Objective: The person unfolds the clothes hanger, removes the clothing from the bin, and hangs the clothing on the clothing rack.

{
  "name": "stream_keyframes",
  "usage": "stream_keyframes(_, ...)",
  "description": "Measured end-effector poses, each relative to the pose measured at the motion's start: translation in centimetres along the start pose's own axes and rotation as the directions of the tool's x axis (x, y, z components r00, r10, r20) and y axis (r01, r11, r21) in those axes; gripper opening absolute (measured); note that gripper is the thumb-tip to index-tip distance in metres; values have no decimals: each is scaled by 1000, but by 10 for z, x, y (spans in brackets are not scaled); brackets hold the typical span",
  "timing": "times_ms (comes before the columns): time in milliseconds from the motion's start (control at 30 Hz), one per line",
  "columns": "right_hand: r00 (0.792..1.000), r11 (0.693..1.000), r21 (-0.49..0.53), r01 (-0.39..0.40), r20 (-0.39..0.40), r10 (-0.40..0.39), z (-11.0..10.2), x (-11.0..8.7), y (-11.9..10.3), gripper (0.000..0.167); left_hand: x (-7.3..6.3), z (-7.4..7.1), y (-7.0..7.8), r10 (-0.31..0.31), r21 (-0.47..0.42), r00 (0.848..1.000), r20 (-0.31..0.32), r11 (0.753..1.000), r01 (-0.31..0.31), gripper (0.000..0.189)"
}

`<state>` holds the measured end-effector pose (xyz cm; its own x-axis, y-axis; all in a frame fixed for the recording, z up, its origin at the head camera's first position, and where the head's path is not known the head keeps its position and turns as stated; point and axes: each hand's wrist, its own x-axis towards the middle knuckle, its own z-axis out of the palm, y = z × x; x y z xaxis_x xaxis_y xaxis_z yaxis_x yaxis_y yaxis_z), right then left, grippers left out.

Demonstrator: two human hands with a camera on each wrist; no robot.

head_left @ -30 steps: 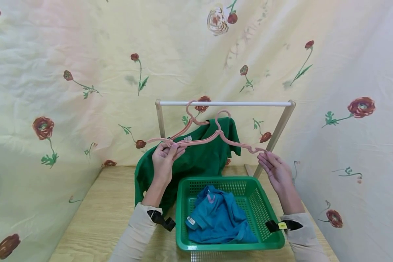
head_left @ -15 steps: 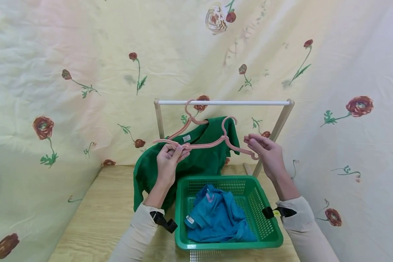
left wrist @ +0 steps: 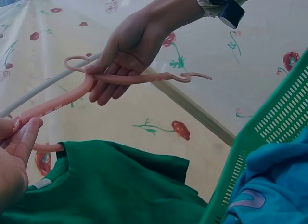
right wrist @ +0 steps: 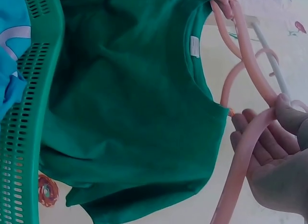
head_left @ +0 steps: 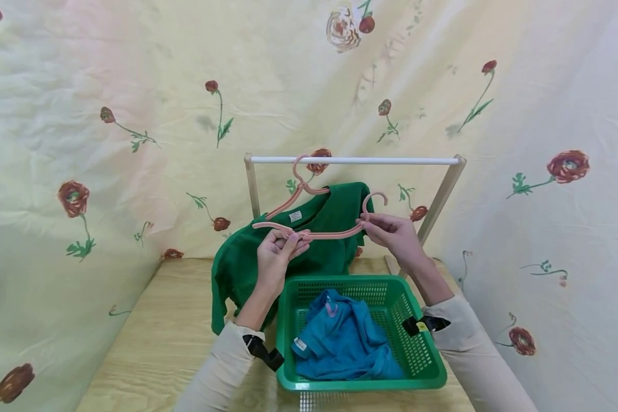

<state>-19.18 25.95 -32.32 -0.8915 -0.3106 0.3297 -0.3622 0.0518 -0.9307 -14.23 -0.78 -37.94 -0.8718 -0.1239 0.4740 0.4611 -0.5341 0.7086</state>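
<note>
A: Item one?
B: Pink hanger (head_left: 335, 235), one, bare, held raised beyond the far rim of the green basket (head_left: 439, 375).
A: Grip?
B: Left hand (head_left: 274, 260) pinches one arm near its notch; right hand (head_left: 393, 236) pinches the neck below the hook, thumb against fingers.
A: Item two?
B: Green shirt (head_left: 237, 269), short-sleeved, white label at collar, behind and left of the basket, on a second pink hanger (head_left: 290, 200) hooked over the white rail (head_left: 381, 161).
A: Item three?
B: Blue garment (head_left: 347, 343), crumpled, inside the basket.

no readable text, illegible labels (head_left: 296, 216) on green shirt (right wrist: 130, 108), blue garment (head_left: 347, 340)
</note>
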Motion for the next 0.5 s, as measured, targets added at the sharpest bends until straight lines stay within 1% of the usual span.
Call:
stream_keyframes(133, 1000, 999, -32, -6, -8, 6, 2, -2, 3, 40, 0, 0, -2, -15, -13, 1000, -2, 1000, 15, 4)
stream_keyframes(267, 1000, 1000, -21, -8, -28, 8, 3, -3, 4, 40, -1, -2, -5, -25, -13, 1000, 4, 1000, 25, 7)
stream_keyframes(367, 999, 1000, -11, -3, -38, 3, 4, -4, 4, 38, 0, -4, -7, -30, 4, 999, 19, 1000, 29, 9)
stream_keyframes(500, 999, 1000, -7, 8, -39, -8, 3, -5, 6, 38, 0, -8, -8, -56, 55, 998, 43, 997, 53, 3)
